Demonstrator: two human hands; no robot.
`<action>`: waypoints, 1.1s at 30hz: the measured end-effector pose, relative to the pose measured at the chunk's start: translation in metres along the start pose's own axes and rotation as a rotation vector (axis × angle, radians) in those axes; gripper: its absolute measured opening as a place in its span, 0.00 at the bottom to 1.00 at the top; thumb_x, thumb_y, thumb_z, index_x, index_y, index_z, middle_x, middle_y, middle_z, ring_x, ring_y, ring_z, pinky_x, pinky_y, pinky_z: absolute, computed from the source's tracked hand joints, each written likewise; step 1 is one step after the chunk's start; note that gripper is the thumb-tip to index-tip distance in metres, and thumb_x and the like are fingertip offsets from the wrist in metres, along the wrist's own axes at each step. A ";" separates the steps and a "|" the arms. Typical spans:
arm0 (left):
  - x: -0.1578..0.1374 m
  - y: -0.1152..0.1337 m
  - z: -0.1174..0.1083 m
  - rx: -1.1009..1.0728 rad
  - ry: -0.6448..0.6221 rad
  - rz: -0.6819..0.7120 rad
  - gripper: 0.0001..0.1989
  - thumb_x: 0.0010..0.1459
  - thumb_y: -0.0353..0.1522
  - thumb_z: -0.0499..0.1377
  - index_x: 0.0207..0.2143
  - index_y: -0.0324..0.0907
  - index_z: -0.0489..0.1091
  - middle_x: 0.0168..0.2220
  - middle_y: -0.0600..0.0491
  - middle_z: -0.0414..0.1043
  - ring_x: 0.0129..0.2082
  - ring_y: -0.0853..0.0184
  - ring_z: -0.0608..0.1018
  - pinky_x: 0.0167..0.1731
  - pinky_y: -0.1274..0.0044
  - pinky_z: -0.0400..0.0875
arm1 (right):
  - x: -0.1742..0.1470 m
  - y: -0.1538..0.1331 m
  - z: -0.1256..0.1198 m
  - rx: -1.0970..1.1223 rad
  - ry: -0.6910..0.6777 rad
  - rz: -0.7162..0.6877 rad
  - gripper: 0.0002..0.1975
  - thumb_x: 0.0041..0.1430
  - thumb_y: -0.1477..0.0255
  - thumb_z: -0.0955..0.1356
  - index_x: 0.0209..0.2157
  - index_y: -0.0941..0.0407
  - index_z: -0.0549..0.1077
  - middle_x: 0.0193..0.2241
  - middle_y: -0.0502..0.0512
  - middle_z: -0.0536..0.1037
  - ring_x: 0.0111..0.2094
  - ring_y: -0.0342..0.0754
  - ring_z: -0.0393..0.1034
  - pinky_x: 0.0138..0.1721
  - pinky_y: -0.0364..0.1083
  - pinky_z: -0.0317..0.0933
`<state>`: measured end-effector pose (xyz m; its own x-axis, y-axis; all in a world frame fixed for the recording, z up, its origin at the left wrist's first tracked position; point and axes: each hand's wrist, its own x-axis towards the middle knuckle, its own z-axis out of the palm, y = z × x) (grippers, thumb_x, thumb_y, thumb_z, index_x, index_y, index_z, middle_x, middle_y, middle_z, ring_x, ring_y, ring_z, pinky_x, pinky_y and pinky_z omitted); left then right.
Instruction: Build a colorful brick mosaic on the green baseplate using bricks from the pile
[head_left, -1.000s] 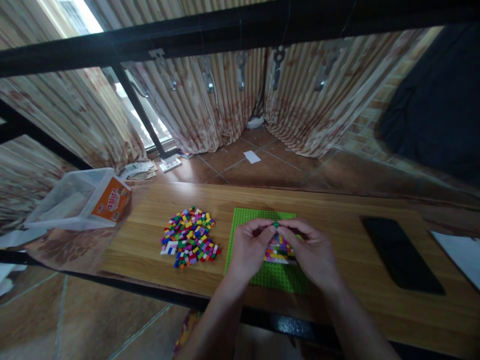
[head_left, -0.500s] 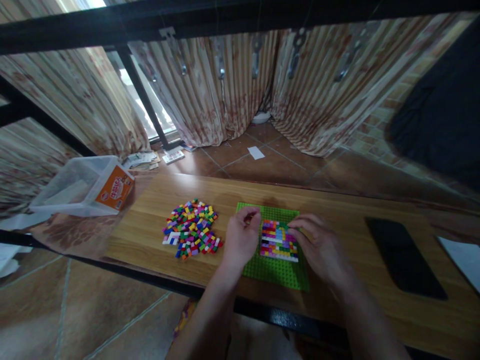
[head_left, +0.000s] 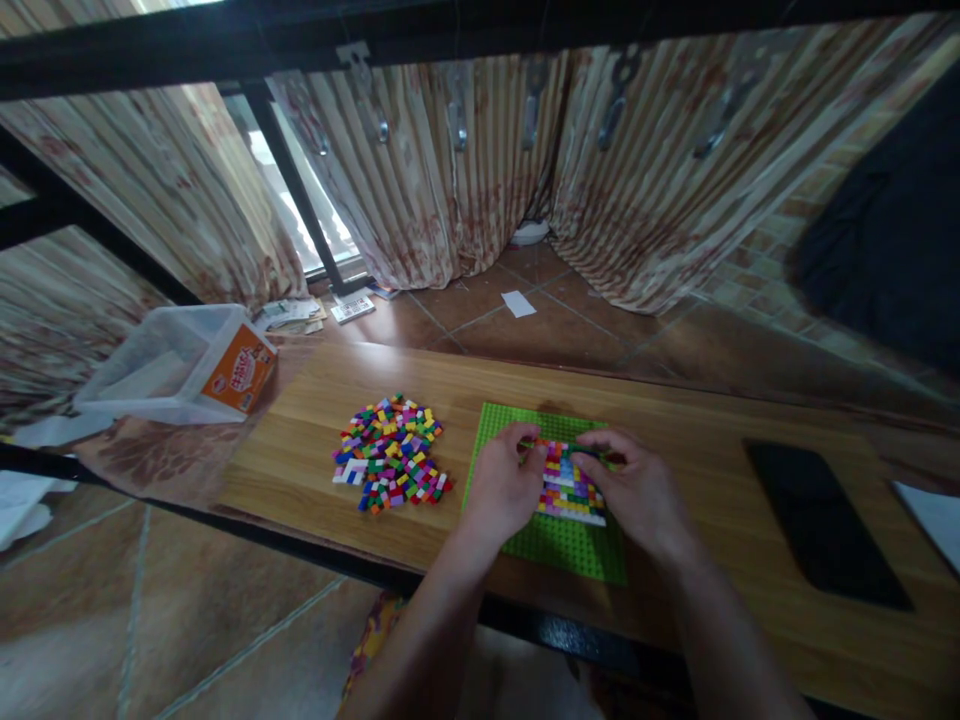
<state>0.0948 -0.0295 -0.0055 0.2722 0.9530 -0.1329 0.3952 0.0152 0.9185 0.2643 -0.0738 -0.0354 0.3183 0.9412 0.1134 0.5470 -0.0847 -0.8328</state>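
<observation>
The left hand [head_left: 506,485] hides the left edge of the flat patch of colourful plastic bricks [head_left: 574,492]. The patch sits on a bumpy green plastic plate [head_left: 562,552] on the brown wooden tabletop [head_left: 705,425]. Its rows run sideways, tipping nearer the person at the right. The right hand [head_left: 641,490] is apart from the left, fingers bent on both; I can't tell if either pinches a brick.

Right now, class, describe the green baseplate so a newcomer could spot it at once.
On the wooden table, look between the loose brick pile and black slab. There lies the green baseplate, partly hidden by the left hand and right hand. Unlike its neighbours, it is a studded sheet bearing bricks in rows.
</observation>
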 end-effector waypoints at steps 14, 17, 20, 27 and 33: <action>-0.002 -0.001 0.000 0.077 -0.017 0.011 0.14 0.61 0.30 0.55 0.48 0.39 0.74 0.47 0.46 0.79 0.45 0.61 0.80 0.48 0.70 0.74 | 0.005 -0.004 0.002 0.255 -0.121 0.349 0.21 0.42 0.56 0.74 0.35 0.56 0.82 0.28 0.55 0.83 0.26 0.49 0.75 0.29 0.48 0.67; -0.003 0.001 -0.002 0.110 -0.020 0.010 0.15 0.62 0.31 0.54 0.49 0.40 0.74 0.48 0.46 0.79 0.45 0.61 0.80 0.49 0.71 0.73 | 0.005 -0.001 0.001 0.221 -0.117 0.324 0.20 0.43 0.57 0.74 0.35 0.55 0.82 0.29 0.55 0.83 0.26 0.50 0.75 0.28 0.47 0.68; -0.005 0.005 -0.005 0.158 -0.018 -0.007 0.15 0.61 0.30 0.54 0.48 0.40 0.75 0.47 0.47 0.79 0.46 0.60 0.79 0.50 0.70 0.72 | 0.005 -0.001 0.000 0.202 -0.111 0.320 0.18 0.43 0.58 0.73 0.34 0.55 0.82 0.28 0.54 0.83 0.24 0.49 0.75 0.25 0.46 0.67; -0.006 0.005 -0.012 0.183 0.008 -0.018 0.15 0.60 0.31 0.54 0.47 0.41 0.75 0.46 0.47 0.80 0.45 0.60 0.79 0.49 0.70 0.73 | 0.005 0.003 -0.005 0.084 -0.138 0.318 0.21 0.44 0.55 0.73 0.37 0.54 0.82 0.27 0.55 0.83 0.25 0.52 0.77 0.24 0.47 0.67; -0.007 0.004 -0.015 0.098 0.062 -0.002 0.15 0.59 0.31 0.55 0.46 0.42 0.76 0.44 0.46 0.80 0.43 0.58 0.80 0.46 0.68 0.75 | 0.011 0.009 -0.011 -0.078 -0.130 0.319 0.23 0.44 0.50 0.72 0.38 0.48 0.82 0.28 0.56 0.83 0.27 0.60 0.78 0.23 0.53 0.68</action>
<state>0.0814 -0.0320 0.0043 0.2176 0.9699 -0.1091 0.4809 -0.0093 0.8767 0.2811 -0.0676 -0.0358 0.3840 0.8966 -0.2205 0.4947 -0.4014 -0.7709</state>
